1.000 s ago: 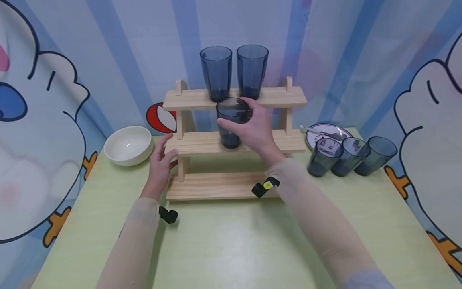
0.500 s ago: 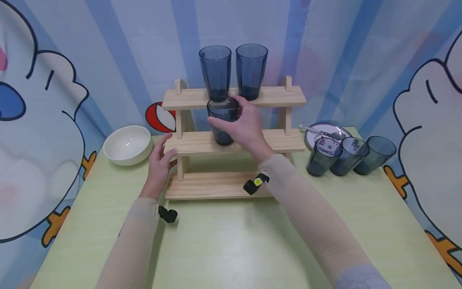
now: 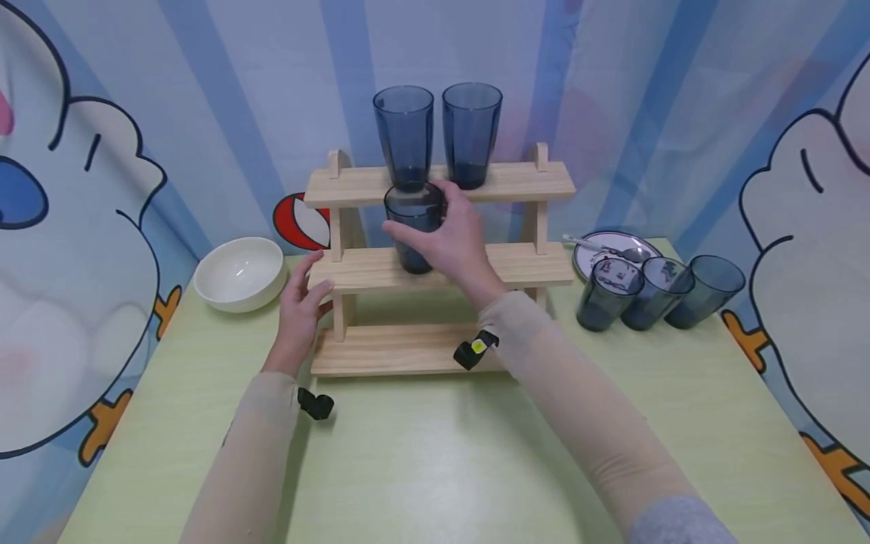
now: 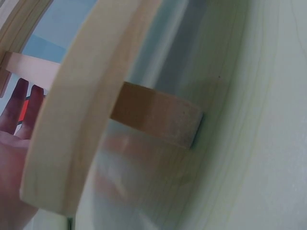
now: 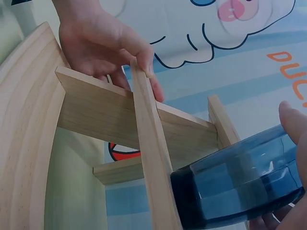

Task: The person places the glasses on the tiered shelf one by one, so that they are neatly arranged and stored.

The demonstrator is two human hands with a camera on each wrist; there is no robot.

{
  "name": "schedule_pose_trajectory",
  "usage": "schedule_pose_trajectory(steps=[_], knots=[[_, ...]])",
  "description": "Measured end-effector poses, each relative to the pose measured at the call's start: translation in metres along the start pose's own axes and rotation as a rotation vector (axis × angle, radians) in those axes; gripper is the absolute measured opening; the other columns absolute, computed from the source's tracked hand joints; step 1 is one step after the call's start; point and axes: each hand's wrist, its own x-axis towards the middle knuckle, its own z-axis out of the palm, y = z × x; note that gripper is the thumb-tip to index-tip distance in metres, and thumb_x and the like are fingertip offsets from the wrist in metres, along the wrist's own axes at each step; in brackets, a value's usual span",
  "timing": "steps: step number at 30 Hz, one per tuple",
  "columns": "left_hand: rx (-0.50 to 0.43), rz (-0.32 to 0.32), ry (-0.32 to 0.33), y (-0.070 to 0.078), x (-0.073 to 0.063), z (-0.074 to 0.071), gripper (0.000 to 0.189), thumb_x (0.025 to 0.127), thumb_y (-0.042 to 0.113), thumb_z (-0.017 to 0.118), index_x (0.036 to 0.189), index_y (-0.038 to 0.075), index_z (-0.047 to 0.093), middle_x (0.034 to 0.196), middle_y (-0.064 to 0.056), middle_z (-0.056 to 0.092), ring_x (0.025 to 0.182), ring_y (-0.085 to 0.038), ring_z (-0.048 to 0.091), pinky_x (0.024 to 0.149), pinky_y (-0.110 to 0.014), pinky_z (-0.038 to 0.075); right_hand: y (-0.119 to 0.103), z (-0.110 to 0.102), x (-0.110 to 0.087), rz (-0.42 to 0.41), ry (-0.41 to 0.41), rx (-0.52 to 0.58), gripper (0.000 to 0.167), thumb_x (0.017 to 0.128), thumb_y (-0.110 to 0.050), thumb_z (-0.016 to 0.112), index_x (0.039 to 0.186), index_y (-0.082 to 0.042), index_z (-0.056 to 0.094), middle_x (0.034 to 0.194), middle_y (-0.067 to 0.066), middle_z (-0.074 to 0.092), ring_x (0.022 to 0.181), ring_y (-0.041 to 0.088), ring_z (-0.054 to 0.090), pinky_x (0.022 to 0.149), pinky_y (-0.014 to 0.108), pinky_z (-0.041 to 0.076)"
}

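In the head view, my right hand (image 3: 458, 242) grips a dark blue drinking glass (image 3: 413, 215) between thumb and fingers. The glass is upright, its base at the middle step of a three-tier wooden display rack (image 3: 381, 351). The right wrist view shows the bottom of this glass (image 5: 240, 182) right against the shelf board. My left hand (image 3: 299, 313) holds the left end of the middle shelf; its thumb lies on the board's edge and its fingers reach behind, as the right wrist view shows. Two matching glasses (image 3: 404, 136) stand on the top shelf.
A white bowl (image 3: 241, 276) sits left of the rack. To the right, three more blue glasses (image 3: 609, 296) stand in a row before a patterned plate (image 3: 590, 261) bearing a spoon (image 3: 635, 255). A cartoon-printed curtain (image 3: 272, 91) hangs behind the table.
My right hand has shifted left along the middle shelf with the glass, slowing in the last half second. The left hand stays at the shelf's end.
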Motion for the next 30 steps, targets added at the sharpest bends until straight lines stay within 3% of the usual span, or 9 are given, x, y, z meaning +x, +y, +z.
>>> schedule_pose_trajectory(steps=[19, 30], knots=[[0.002, -0.003, -0.002, 0.001, 0.001, -0.001, 0.052, 0.107, 0.020, 0.056, 0.157, 0.033, 0.047, 0.164, -0.001, 0.040, 0.136, -0.026, 0.050, 0.114, -0.057, 0.044, -0.002, 0.004, 0.000, -0.018, 0.008, -0.064, 0.098, 0.081, -0.058, 0.086, 0.156, -0.014, 0.041, 0.145, 0.005, 0.055, 0.129, 0.022, 0.056, 0.106, 0.041, 0.049], [-0.005, 0.000, -0.010, 0.000, -0.001, -0.001, 0.055, 0.108, 0.017, 0.053, 0.161, 0.023, 0.041, 0.164, -0.004, 0.040, 0.133, -0.025, 0.051, 0.115, -0.059, 0.043, 0.002, -0.015, -0.010, 0.039, -0.113, 0.004, 0.105, 0.081, -0.058, 0.086, 0.163, -0.019, 0.033, 0.153, 0.002, 0.049, 0.137, 0.021, 0.051, 0.110, 0.039, 0.047]])
